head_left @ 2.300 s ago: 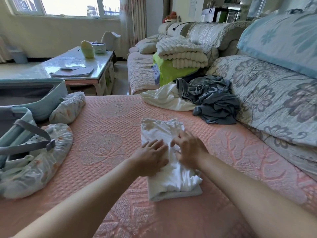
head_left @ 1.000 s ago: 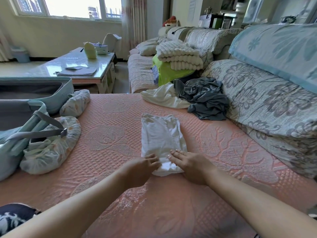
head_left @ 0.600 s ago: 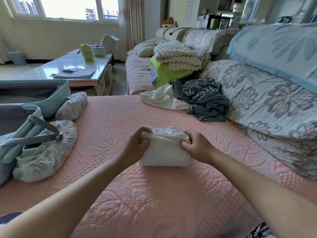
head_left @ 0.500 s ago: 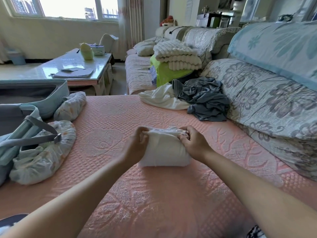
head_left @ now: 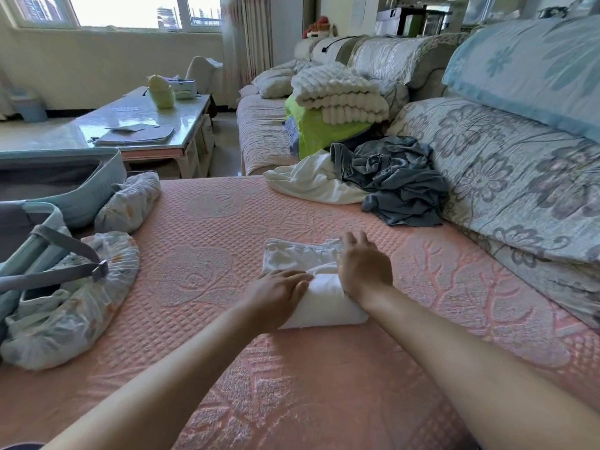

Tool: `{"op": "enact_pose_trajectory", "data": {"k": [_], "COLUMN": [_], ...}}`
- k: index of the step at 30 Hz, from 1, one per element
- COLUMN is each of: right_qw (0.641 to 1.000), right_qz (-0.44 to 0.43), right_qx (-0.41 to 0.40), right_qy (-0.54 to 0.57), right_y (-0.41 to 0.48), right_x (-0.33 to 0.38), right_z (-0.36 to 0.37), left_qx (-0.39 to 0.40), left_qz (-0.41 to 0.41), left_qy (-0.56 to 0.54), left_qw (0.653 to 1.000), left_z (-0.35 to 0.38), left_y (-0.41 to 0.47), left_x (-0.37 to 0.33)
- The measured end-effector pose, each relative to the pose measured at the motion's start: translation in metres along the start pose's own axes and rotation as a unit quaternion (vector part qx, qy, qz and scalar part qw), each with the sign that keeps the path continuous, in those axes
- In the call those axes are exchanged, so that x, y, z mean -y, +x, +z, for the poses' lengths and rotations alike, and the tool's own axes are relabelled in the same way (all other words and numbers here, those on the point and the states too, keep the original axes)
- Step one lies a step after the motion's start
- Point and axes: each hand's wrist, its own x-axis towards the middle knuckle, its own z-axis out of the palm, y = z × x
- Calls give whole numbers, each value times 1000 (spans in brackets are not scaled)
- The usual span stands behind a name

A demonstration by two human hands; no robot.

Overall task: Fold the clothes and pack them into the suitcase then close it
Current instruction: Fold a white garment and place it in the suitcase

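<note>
A: Where's the garment (head_left: 321, 305)?
B: Mid pink cover (head_left: 201, 222), half rolled. The left hand (head_left: 277, 292) and right hand (head_left: 363, 269) press it flat, fingers straight, gripping nothing.
A: What could go wrong?
B: Ease off and the roll may spring open. The suitcase (head_left: 91, 203) lies at ten o'clock, well apart; a slack carry would undo the fold. Unfolded pile (head_left: 396, 177) waits at one o'clock.

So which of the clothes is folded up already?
The white garment under the left hand and right hand, a neat bundle. The cream one and grey one lie crumpled.
</note>
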Motion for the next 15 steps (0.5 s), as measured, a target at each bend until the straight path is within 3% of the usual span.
{"op": "enact_pose_trajectory", "data": {"k": [2,3,4,6,8,11,12,15], "right_qw": [982,969,963,959,960,966,968,963], "right_qz": [-162,-227,-254,-220,-175,-157,-156,-229], "right_qx": [-87,-67,2,160,214,190,170,110], "right_qy": [37,72,93,79,54,81,95,94], "right_y": [-4,-7,-10,-17,-20,-25,-28,-37], "right_x": [-1,-1,-2,-4,-8,-6,-7,-16], "right_z": [3,4,3,2,1,-4,-6,-8], "left_qx": [13,18,18,-1,-40,-124,-118,5], "left_qz": [-3,-6,-14,-67,-87,66,98,66], "left_qy": [-30,-51,-66,-99,-94,21,57,36], "left_qw": [999,999,998,993,991,990,987,997], "left_z": [0,0,0,3,6,2,-1,-4], "left_y": [4,5,5,3,-3,-13,-18,-30], "left_x": [4,5,5,5,6,10,11,18]}}
